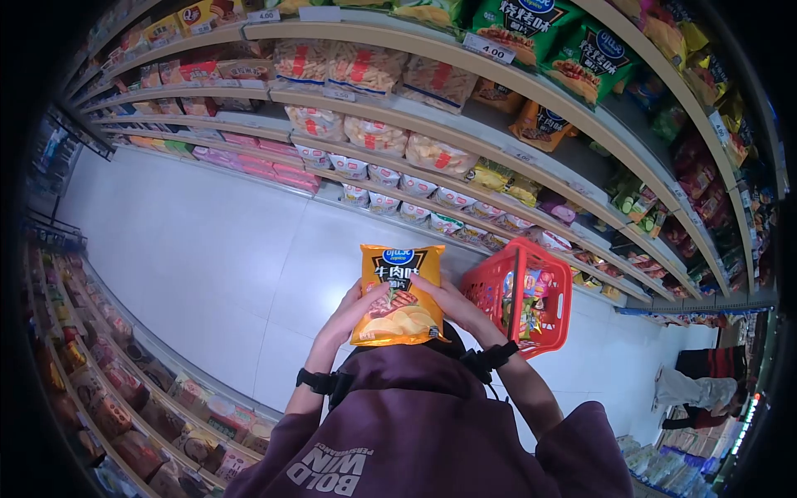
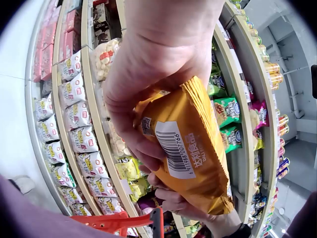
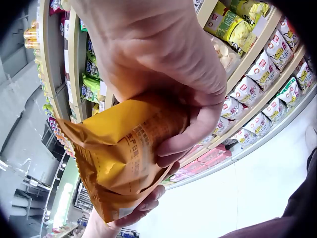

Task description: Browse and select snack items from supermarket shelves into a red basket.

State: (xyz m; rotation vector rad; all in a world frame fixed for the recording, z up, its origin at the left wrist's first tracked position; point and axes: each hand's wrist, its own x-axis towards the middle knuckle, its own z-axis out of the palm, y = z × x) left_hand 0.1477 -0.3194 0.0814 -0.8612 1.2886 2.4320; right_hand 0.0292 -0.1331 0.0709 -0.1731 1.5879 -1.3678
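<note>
Both hands hold an orange bag of potato chips (image 1: 403,311) upright in front of the torso, its front with a steak and chips picture facing up at the head camera. On the bag's left side my left hand (image 1: 349,314) grips with the thumb across the front. From the other side my right hand (image 1: 448,302) grips it the same way. In the left wrist view, the curled left fingers (image 2: 143,148) press on the bag's back beside a white barcode label (image 2: 174,148). The right wrist view has the right fingers (image 3: 185,136) bent round the bag's crinkled back.
A red shopping basket (image 1: 490,286) with several snack packs inside is beside the right forearm. Ahead, long shelves (image 1: 465,124) carry bagged snacks and price tags. More shelves (image 1: 149,398) line the left. Another person (image 1: 701,390) is at the far right.
</note>
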